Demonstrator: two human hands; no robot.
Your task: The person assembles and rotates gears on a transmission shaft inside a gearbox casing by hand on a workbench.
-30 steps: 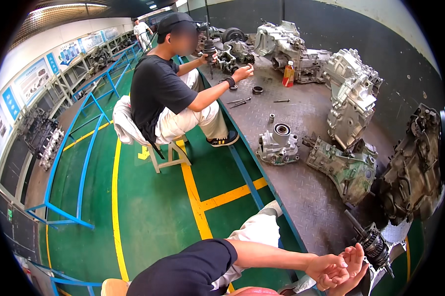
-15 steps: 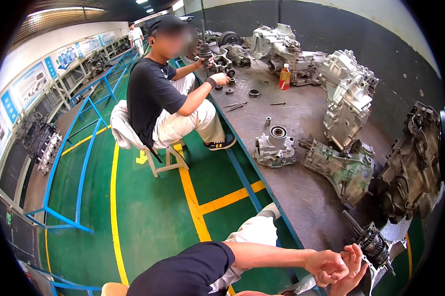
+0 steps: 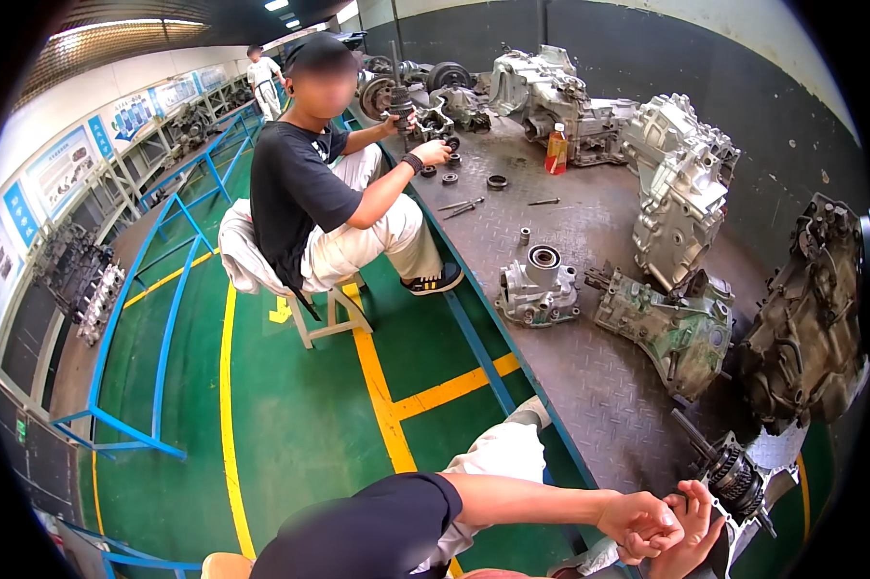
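My left hand point(image 3: 639, 523) reaches in from the left along the table edge, its fingers loosely curled, and I make out nothing in them. Against it, my right hand point(image 3: 688, 533) is raised with its fingers apart and holds nothing that I can see. Just beyond my right hand lies a gear shaft assembly point(image 3: 734, 481) with dark toothed rings, set in a silver metal housing point(image 3: 780, 454). The housing's lower part is partly hidden by my hand.
Along the steel table point(image 3: 589, 405) stand a small silver housing point(image 3: 538, 289), a greenish gearbox case point(image 3: 671, 333), a tall silver case point(image 3: 681, 183) and a dark gearbox point(image 3: 806, 318). A bottle point(image 3: 557, 150) is farther back. At left, a seated co-worker point(image 3: 310, 183) holds a gear shaft point(image 3: 400, 108).
The seated co-worker's head has turned toward me. A person far behind has shifted slightly. My hands stay together in nearly the same place, the right fingers a little more spread.
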